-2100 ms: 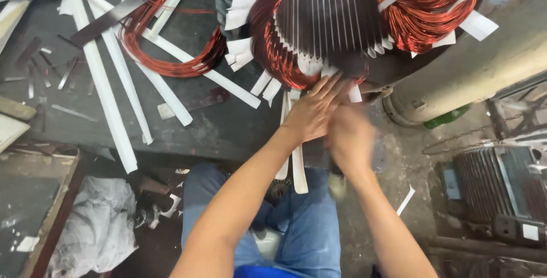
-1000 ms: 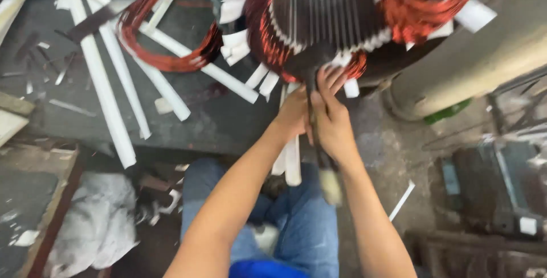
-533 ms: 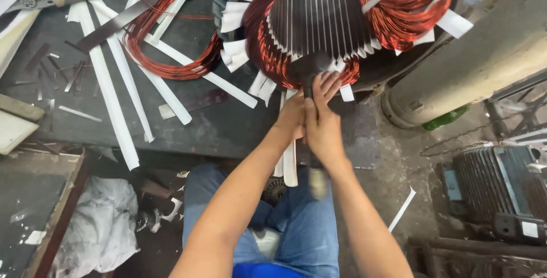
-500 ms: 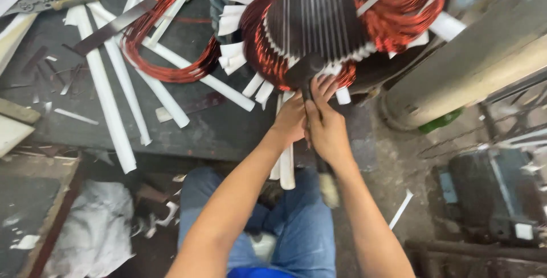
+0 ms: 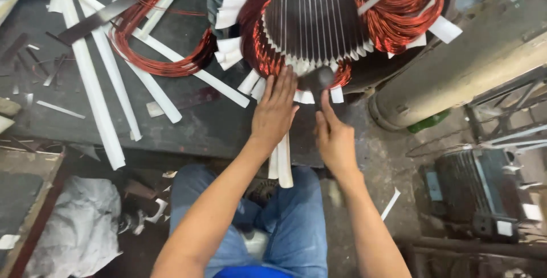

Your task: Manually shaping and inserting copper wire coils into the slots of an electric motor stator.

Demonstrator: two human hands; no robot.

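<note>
At desk edge, stator (image 5: 325,27) lies at 12 o'clock from both hands. Left hand (image 5: 273,112) pressed flat, fingers spread, on copper winding (image 5: 259,55). Right hand (image 5: 336,138) grasps dark mallet (image 5: 320,78), handle vertical.

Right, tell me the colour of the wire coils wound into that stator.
Coppery red-orange, glossy; the wire coils show best in the head view, the only one.

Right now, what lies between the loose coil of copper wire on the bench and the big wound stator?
In the head view, long white insulation paper strips cross the dark benchtop between the loose copper wire coil and the stator.
</note>
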